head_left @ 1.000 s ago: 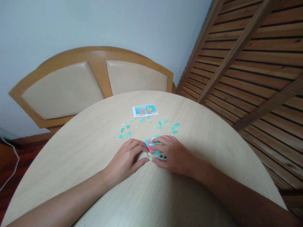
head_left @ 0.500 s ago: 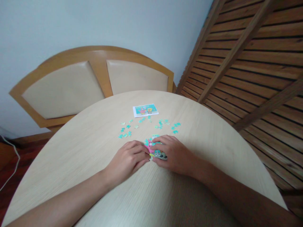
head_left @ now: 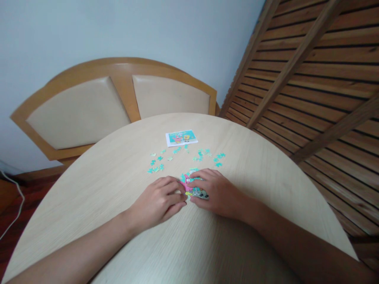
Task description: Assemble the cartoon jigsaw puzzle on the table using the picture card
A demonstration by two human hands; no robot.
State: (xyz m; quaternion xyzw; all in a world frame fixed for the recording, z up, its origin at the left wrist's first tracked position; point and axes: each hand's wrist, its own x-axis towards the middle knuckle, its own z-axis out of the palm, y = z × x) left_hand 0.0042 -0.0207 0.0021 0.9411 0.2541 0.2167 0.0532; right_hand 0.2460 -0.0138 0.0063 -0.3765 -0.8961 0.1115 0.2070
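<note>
A partly joined jigsaw puzzle point(head_left: 187, 183) with a pink starfish figure lies flat on the table between my hands. My right hand point(head_left: 211, 189) reaches across it, fingers bent over the top and thumb along the lower edge, covering much of its right side. At the lower left edge, my left hand point(head_left: 166, 197) has its fingers curled close together on a pale puzzle piece point(head_left: 178, 192), mostly hidden under them. Whether that piece is joined to the rest I cannot tell.
Loose puzzle pieces lie beyond my hands, in a left group point(head_left: 156, 169), a middle group point(head_left: 200, 154) and a right group point(head_left: 219, 158). Behind them is a picture card point(head_left: 182, 138). A padded chair back point(head_left: 124, 90) stands past the round table's far edge point(head_left: 183, 115).
My left fingers have shifted slightly left and apart at the puzzle's lower left edge, baring a little more of it. My right hand stays in place.
</note>
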